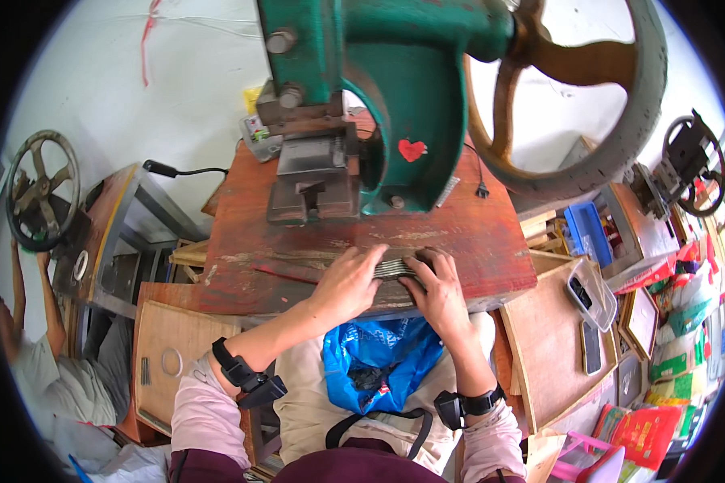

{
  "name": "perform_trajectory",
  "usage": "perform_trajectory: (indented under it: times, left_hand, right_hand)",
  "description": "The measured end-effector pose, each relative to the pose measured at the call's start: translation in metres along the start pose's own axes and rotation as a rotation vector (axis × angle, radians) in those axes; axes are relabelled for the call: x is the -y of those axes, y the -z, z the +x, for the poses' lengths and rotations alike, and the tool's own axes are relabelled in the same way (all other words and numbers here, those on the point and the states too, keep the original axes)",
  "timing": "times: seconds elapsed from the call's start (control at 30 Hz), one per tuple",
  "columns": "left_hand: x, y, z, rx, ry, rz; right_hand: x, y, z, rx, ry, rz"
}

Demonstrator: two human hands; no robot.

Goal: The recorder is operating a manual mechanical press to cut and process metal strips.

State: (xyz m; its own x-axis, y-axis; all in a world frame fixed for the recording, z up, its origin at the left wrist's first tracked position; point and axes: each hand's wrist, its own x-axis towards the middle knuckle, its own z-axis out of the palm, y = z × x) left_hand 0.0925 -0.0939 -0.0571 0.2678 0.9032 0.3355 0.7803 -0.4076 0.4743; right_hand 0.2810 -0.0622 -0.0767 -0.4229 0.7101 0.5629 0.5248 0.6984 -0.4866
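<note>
**A:** Across the upper half of the view we meet the largest item first — a green cast-iron press [411, 88], its big spoked flywheel [588, 97] sweeping out to the right, a small red heart sticker [412, 150] on its body.

**B:** Below it we note the worn red wooden table [298, 258] that carries the press, and at the press foot a grey metal die block [314, 181] standing on the tabletop.

**A:** At lower left we see a second person [32, 354] reaching an arm up to another handwheel [42, 189]; that arm is not ours.

**B:** Agreed. Next in size, a blue plastic bag [379, 358] lies in the lap, just under the table's near edge. To the right, a wooden board [548, 338] and a clear tray [592, 294] sit beside the table.

**A:** Now the hands. Our left hand [348, 282] lies palm down on the table near its front edge, fingers curled over one end of a stack of thin grey metal strips [395, 268].

**B:** Our right hand [437, 288] closes on the other end — so both hands grip the same stack between them, which rests on the tabletop well in front of the die block.

**A:** Smallest, we record a black band on each wrist: left [235, 364], right [479, 401].
</note>
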Motion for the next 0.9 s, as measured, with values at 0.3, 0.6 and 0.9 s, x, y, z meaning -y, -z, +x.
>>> perform_trajectory:
  times: [0.3,0.6,0.9]
  left_hand:
    - [0.004,0.003,-0.014,0.001,-0.055,0.020]
    - [0.035,0.081,0.000,-0.618,0.019,-0.080]
    - [0.112,0.113,0.097,-0.689,0.140,-0.037]
  right_hand:
    - [0.003,0.006,0.007,0.116,-0.157,0.122]
    - [0.072,-0.005,0.103,-0.055,-0.193,0.288]
    - [0.040,-0.072,0.205,-0.332,-0.155,0.149]
